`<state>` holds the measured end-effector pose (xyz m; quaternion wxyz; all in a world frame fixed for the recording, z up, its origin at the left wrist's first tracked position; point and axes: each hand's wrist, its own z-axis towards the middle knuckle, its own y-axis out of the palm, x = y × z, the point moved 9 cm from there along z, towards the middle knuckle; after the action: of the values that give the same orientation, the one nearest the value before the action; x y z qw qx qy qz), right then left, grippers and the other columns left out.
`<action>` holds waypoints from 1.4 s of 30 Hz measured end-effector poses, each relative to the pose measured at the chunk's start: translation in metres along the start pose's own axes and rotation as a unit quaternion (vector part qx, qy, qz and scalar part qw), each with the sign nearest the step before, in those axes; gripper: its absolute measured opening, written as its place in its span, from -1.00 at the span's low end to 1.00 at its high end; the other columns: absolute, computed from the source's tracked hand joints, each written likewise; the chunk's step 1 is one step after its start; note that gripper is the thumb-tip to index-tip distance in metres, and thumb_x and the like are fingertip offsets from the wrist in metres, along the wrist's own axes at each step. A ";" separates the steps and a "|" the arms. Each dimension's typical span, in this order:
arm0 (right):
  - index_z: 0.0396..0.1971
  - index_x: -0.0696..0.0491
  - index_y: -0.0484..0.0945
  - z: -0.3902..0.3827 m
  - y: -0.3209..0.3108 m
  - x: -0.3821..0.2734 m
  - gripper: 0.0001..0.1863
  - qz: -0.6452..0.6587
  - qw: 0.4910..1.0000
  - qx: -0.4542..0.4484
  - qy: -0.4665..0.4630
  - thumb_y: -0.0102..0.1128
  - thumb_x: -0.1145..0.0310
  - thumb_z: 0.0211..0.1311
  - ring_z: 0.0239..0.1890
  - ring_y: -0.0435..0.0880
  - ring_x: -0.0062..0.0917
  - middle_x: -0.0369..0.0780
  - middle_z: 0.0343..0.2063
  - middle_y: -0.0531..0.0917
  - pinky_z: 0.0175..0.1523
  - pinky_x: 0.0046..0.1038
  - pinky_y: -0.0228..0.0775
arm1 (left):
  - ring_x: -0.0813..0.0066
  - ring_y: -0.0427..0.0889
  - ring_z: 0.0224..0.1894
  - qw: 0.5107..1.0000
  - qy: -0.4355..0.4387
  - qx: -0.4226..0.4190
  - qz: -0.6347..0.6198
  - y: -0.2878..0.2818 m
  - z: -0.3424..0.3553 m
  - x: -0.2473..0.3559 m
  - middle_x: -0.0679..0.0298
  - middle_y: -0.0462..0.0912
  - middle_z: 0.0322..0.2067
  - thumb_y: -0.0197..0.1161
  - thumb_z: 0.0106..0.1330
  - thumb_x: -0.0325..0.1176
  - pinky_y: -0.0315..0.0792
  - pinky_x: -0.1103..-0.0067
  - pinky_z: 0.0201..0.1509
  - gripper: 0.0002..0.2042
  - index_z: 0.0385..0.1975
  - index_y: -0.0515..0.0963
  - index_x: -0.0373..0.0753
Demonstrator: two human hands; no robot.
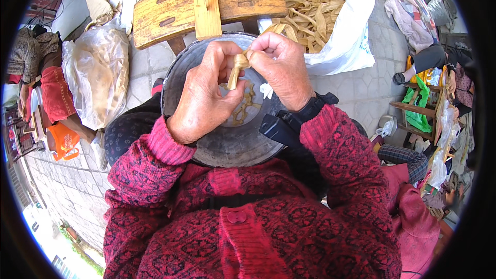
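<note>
Tan strip at the frame's centre is being pinched between my left hand and right hand, both clenching it over the metal basin so finished knots are dropping inside, I judge.

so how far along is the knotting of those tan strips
Done: a few knotted tan pieces lie in the metal basin on the lap. In hand: the left hand and right hand together pinch one strip, a knot formed at its top. Left: a large heap of loose strips fills the white bag behind the wooden stool, so most remains.
</note>
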<state>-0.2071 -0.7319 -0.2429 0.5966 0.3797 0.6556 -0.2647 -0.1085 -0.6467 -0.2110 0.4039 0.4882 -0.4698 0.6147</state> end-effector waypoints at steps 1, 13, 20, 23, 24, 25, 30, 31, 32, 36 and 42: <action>-0.44 0.20 0.51 0.000 0.002 -0.001 -0.92 -0.007 1.000 -0.019 0.003 0.19 0.50 0.10 -0.49 0.47 -0.79 -0.36 -0.54 0.58 -0.38 -0.66 0.36 | 0.60 0.63 -0.22 1.000 -0.012 0.005 -0.014 -0.001 0.000 0.000 0.20 0.58 -0.34 0.26 0.12 -0.68 0.52 0.62 -0.11 -0.61 -0.07 0.32 -0.32; -0.27 0.17 0.56 -0.009 0.022 -0.018 -0.70 -0.085 0.986 -0.144 -0.026 0.02 0.22 0.42 -0.51 0.55 -0.71 -0.31 -0.54 0.60 -0.37 -0.63 0.41 | 0.75 0.49 -0.44 0.988 -0.009 0.048 -0.148 -0.034 0.006 0.016 0.37 0.55 -0.40 0.33 0.19 -0.55 0.43 0.76 -0.41 -0.56 0.06 0.35 -0.31; -0.37 0.13 0.52 -0.015 0.030 -0.019 -0.69 -0.052 0.984 -0.169 -0.032 0.03 0.18 0.42 -0.53 0.50 -0.72 -0.36 -0.58 0.55 -0.38 -0.62 0.38 | 0.83 0.47 -0.43 0.977 -0.043 -0.024 -0.207 -0.024 0.009 0.006 0.43 0.60 -0.39 0.37 0.19 -0.54 0.33 0.84 -0.41 -0.56 0.06 0.41 -0.26; -0.40 0.12 0.51 -0.018 0.031 -0.017 -0.69 -0.060 0.981 -0.184 -0.022 0.03 0.17 0.42 -0.54 0.49 -0.73 -0.37 -0.59 0.54 -0.41 -0.63 0.36 | 0.77 0.57 -0.48 0.977 -0.070 -0.049 -0.193 -0.023 0.012 0.002 0.35 0.68 -0.44 0.35 0.22 -0.49 0.32 0.81 -0.52 -0.69 -0.06 0.48 -0.26; -0.40 0.11 0.51 -0.019 0.031 -0.016 -0.68 -0.061 0.981 -0.186 -0.016 0.03 0.17 0.42 -0.54 0.49 -0.74 -0.37 -0.59 0.53 -0.41 -0.64 0.35 | 0.77 0.57 -0.48 0.978 -0.078 -0.054 -0.186 -0.023 0.012 0.001 0.35 0.68 -0.44 0.36 0.22 -0.48 0.31 0.81 -0.53 -0.71 -0.08 0.49 -0.26; -0.41 0.11 0.51 -0.020 0.032 -0.014 -0.68 -0.063 0.980 -0.188 -0.010 0.03 0.16 0.42 -0.55 0.48 -0.74 -0.38 -0.60 0.53 -0.42 -0.64 0.34 | 0.77 0.57 -0.48 0.978 -0.086 -0.060 -0.178 -0.022 0.013 0.000 0.34 0.68 -0.44 0.36 0.21 -0.47 0.31 0.81 -0.55 -0.73 -0.10 0.51 -0.26; -0.42 0.10 0.52 -0.022 0.032 -0.013 -0.68 -0.041 0.981 -0.189 0.000 0.05 0.15 0.41 -0.57 0.46 -0.75 -0.39 -0.62 0.51 -0.46 -0.65 0.29 | 0.75 0.51 -0.54 0.965 -0.127 -0.070 -0.218 -0.016 0.013 -0.005 0.35 0.63 -0.48 0.37 0.20 -0.45 0.29 0.79 -0.59 -0.78 -0.20 0.53 -0.27; -0.43 0.09 0.52 -0.022 0.032 -0.014 -0.68 -0.037 0.981 -0.190 -0.001 0.05 0.15 0.41 -0.58 0.45 -0.75 -0.39 -0.63 0.50 -0.46 -0.64 0.28 | 0.73 0.48 -0.57 0.965 -0.139 -0.067 -0.214 -0.016 0.013 -0.007 0.33 0.61 -0.48 0.36 0.19 -0.47 0.28 0.78 -0.59 -0.79 -0.21 0.51 -0.28; -0.42 0.10 0.53 -0.023 0.032 -0.013 -0.68 -0.050 0.979 -0.197 0.007 0.06 0.15 0.40 -0.57 0.45 -0.74 -0.38 -0.62 0.51 -0.46 -0.63 0.28 | 0.72 0.44 -0.60 0.964 -0.150 -0.064 -0.211 -0.016 0.012 -0.009 0.32 0.58 -0.49 0.35 0.18 -0.48 0.27 0.77 -0.60 -0.79 -0.23 0.49 -0.29; -0.40 0.12 0.55 -0.024 0.031 -0.024 -0.68 -0.127 0.971 -0.199 -0.024 0.09 0.16 0.38 -0.54 0.46 -0.70 -0.35 -0.61 0.52 -0.42 -0.58 0.29 | 0.74 0.39 -0.64 0.956 -0.145 -0.041 -0.250 -0.021 0.010 -0.005 0.36 0.55 -0.54 0.31 0.22 -0.50 0.26 0.76 -0.61 -0.86 -0.27 0.51 -0.29; -0.36 0.14 0.56 -0.024 0.029 -0.038 -0.71 -0.157 0.967 -0.191 -0.053 0.13 0.19 0.35 -0.51 0.46 -0.67 -0.30 -0.60 0.52 -0.38 -0.54 0.29 | 0.72 0.39 -0.68 0.948 -0.121 0.012 -0.293 -0.037 0.008 0.002 0.37 0.53 -0.58 0.27 0.24 -0.52 0.26 0.74 -0.63 -0.97 -0.37 0.56 -0.31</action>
<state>-0.1980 -0.7029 -0.1990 0.6432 0.1364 0.7127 -0.2443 -0.0712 -0.6461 -0.2015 0.5010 0.6796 -0.3440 0.4109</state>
